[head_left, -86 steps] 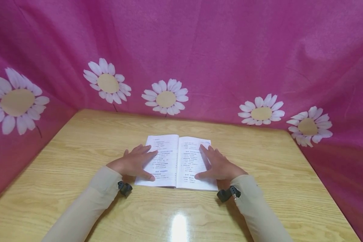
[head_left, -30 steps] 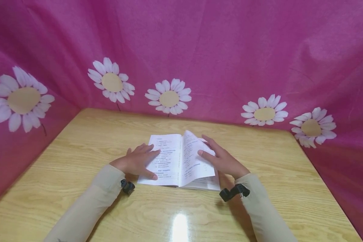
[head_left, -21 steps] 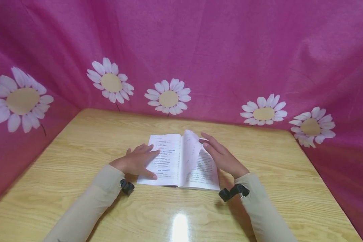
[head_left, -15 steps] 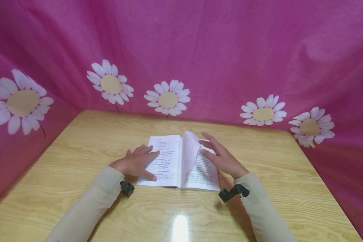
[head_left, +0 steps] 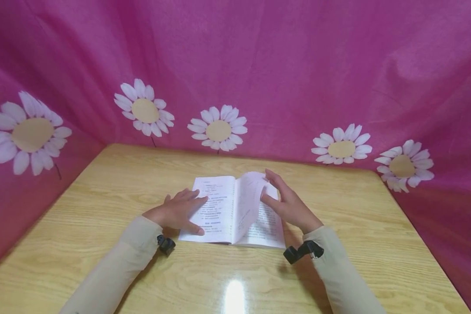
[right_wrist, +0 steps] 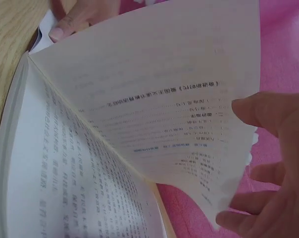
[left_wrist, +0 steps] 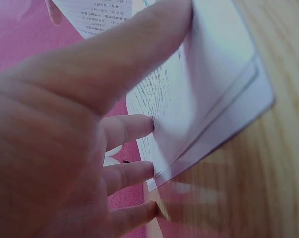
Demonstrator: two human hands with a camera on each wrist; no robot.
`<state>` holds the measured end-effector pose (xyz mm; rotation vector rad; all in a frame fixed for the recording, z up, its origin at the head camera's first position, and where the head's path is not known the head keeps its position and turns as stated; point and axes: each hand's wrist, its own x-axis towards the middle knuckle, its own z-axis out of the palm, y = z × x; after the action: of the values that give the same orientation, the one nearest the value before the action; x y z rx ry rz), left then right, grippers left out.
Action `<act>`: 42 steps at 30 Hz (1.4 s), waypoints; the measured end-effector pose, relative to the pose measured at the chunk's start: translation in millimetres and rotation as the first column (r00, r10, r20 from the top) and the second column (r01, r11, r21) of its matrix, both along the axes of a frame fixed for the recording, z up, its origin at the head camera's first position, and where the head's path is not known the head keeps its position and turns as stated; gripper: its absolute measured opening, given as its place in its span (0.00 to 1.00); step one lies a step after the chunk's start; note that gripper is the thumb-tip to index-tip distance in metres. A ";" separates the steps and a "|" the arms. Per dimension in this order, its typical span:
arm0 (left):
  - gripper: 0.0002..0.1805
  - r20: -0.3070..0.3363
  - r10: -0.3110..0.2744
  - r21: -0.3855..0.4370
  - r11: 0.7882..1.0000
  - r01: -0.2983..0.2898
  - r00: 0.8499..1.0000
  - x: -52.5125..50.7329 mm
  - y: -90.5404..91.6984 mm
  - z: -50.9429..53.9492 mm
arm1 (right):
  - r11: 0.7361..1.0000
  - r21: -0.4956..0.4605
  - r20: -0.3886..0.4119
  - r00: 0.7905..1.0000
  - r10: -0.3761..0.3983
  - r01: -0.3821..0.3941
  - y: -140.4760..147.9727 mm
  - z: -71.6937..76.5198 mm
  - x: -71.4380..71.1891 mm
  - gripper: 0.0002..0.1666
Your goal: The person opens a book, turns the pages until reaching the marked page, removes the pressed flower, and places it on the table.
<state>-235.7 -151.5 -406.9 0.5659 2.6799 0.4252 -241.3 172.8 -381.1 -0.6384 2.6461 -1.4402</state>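
An open book [head_left: 216, 209] with printed white pages lies on the wooden table. My left hand [head_left: 176, 211] rests on its left page, fingers spread and nearly straight; the left wrist view shows the thumb [left_wrist: 139, 44] across the paper and the other fingertips near the page's outer edge. Over the right half, a single page [head_left: 249, 207] stands raised and curved. My right hand [head_left: 290, 207] holds that page by its outer edge, with thumb and fingertips at the paper in the right wrist view. Beneath it shows another printed page [right_wrist: 65, 163].
A pale wooden table [head_left: 141, 174] surrounds the book. Behind and at both sides hangs a magenta curtain [head_left: 274, 78] with large white daisies. A black wrist device [head_left: 304, 250] sits on the right forearm and another black device [head_left: 166, 245] on the left.
Earlier both pages lay flat under my hands. The right page has since been lifted and bent toward the spine, uncovering the page below. My left hand has stayed on the left page.
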 end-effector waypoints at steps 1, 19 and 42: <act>0.56 -0.002 0.001 -0.002 1.000 -0.001 1.000 -0.3 -0.3 -0.2 | 1.000 -0.002 0.004 1.000 -0.007 0.007 -1.0 0.0 0.1 0.42; 0.56 0.010 0.049 -0.008 0.999 -0.049 0.999 -1.8 -1.9 -5.2 | 0.980 0.113 0.038 0.986 0.160 -0.164 -26.4 -11.2 11.1 0.38; 0.54 -0.027 0.030 -0.015 0.999 -0.030 0.999 -1.7 -0.3 -1.4 | 0.947 0.200 -0.017 0.965 0.262 -0.253 -45.8 -28.2 21.1 0.37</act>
<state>-237.4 -151.9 -408.3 0.5308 2.7184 0.4074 -220.2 127.0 -409.3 -0.9604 2.5720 -1.0923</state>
